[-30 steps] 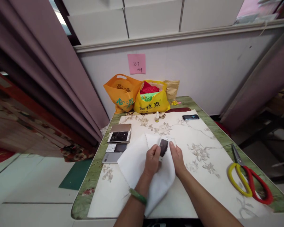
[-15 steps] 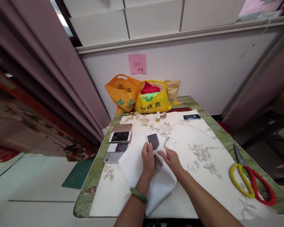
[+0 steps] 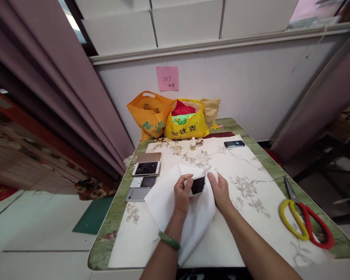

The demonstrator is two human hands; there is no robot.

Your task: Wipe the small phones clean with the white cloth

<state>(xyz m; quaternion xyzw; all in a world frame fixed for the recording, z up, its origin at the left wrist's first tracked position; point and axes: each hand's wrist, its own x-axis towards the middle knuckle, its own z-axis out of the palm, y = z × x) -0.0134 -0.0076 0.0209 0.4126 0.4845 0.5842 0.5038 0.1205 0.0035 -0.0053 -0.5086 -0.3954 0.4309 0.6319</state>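
Observation:
A white smartphone (image 3: 197,186) with a dark screen is gripped at its left end by my left hand (image 3: 182,193), the thumb on its front. My right hand (image 3: 221,190) pinches a white cloth (image 3: 166,190) at the phone's right end, where the cloth's edge overlaps the phone. The rest of the cloth hangs and spreads beneath both hands over the table. To the left lie a gold phone (image 3: 148,157), a white phone with a cracked-looking screen (image 3: 146,168), a white keypad phone (image 3: 143,182) and a silver phone (image 3: 135,195).
Large scissors (image 3: 306,223) with yellow and red handles lie at the right. A black phone (image 3: 234,144) rests at the back right. Behind a small bottle (image 3: 193,144) stand an orange bag (image 3: 150,114), a yellow bag (image 3: 186,130) and a brown paper bag (image 3: 211,110).
The phone has turned from upright to sideways in my left hand. My right hand has moved slightly right and up, drawing the cloth's edge over the phone's right end.

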